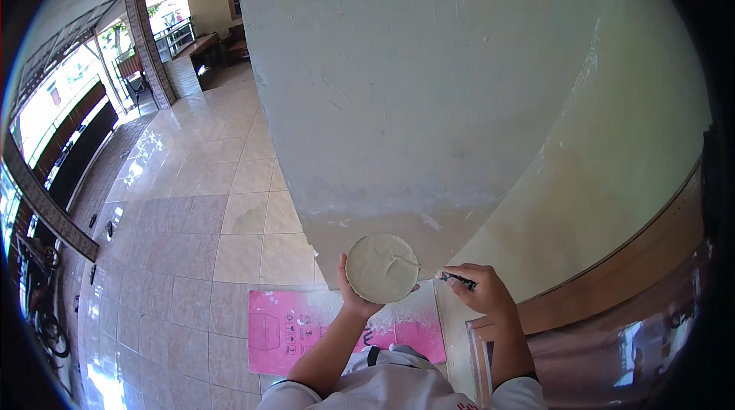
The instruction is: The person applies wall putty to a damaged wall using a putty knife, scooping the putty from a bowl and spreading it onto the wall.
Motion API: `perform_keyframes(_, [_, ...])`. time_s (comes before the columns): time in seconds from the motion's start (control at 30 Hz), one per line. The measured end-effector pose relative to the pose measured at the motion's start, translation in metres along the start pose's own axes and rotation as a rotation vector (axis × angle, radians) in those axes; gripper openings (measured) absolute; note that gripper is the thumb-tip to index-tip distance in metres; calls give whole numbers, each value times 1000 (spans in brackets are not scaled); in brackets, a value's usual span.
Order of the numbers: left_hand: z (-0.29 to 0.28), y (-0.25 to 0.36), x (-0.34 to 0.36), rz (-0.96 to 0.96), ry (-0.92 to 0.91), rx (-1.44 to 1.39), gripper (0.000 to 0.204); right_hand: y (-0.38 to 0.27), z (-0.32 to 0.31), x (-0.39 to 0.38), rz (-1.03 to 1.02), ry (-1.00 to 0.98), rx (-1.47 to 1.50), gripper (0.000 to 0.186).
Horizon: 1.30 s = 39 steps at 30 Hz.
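While a round container is cradled from below by the left hand in the head view, its left edge is braced by the thumb, and fingertips are shown at its lower right. By the container, pale paste is borne, its surface marked by a small ridge near the middle. A thin tool is grasped by its dark handle in the right hand, its narrow blade pointed leftward over the paste; whether the paste is touched by the tip cannot be told. Both are held in front of the body, near the foot of a scuffed, pale wall. Below, a pink cardboard sheet, strewn with whitish flecks, is laid on the tiled floor

Should the blade be pressed hard near the rim, the container could be tipped, since it appears to be supported by one hand alone. If too much paste were lifted on so narrow a blade, some could be dropped; beyond the cardboard, the glossy tiles could be smeared. Were the sheet stepped on, it might be slid underfoot, as no fastening is seen
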<state>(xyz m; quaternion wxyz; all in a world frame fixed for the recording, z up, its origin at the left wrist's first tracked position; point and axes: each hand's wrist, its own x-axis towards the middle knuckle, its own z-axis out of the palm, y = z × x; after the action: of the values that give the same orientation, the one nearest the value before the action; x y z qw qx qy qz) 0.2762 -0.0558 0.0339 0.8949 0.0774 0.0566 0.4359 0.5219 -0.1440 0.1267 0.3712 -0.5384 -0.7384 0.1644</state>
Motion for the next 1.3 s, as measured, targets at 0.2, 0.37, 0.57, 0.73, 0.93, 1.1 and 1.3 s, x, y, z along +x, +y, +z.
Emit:
perform_keyframes(0.2, [-4, -1, 4, -2, -1, -9, 90, 11, -6, -3, 547, -260, 418, 28])
perform_keyframes(0.37, [-1, -2, 10, -27, -34, -36, 92, 5, -6, -4, 474, -200, 423, 28])
perform_keyframes(0.57, [5, 2, 14, -16, -53, 5, 95, -12, 4, 2, -6, -6, 96, 43])
perform_keyframes(0.73, [-9, 3, 20, -73, -168, -71, 94, -6, 12, -2, -147, 45, -522, 55])
perform_keyframes(0.93, [-15, 6, 23, 5, -62, 44, 93, 24, 33, -2, -106, 119, -454, 64])
perform_keyframes(1.1, [-46, 8, 22, -43, -83, -12, 100, 123, 90, 6, -103, 302, -236, 67])
perform_keyframes(1.3, [-44, 25, -9, 47, -25, 60, 107, 208, 152, 65, -30, 694, -200, 66])
